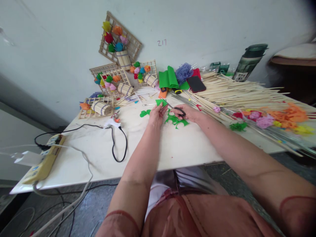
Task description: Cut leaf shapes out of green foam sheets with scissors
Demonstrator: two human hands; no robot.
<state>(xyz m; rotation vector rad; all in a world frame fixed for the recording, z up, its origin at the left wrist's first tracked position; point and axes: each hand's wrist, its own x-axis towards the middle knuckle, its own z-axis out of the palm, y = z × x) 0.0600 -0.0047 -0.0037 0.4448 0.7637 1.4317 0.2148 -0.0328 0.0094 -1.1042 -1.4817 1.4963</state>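
Observation:
My left hand [156, 116] pinches a small green piece of foam sheet [161, 102] above the white table [172, 148]. My right hand [186, 112] is closed round the black handles of a pair of scissors [175, 108], whose blades point left toward that green piece. Several green cut-out scraps [175, 121] lie on the table under and between my hands, and another green scrap [145, 113] lies just left of my left hand.
A glue gun [112, 123] with a black cord lies to the left, near a yellow power strip [45, 161]. Wooden lattice frames with paper flowers [118, 46] lean on the wall. A heap of bamboo sticks [237, 92], flowers [264, 120], a phone [196, 84] and a bottle [249, 61] lie right.

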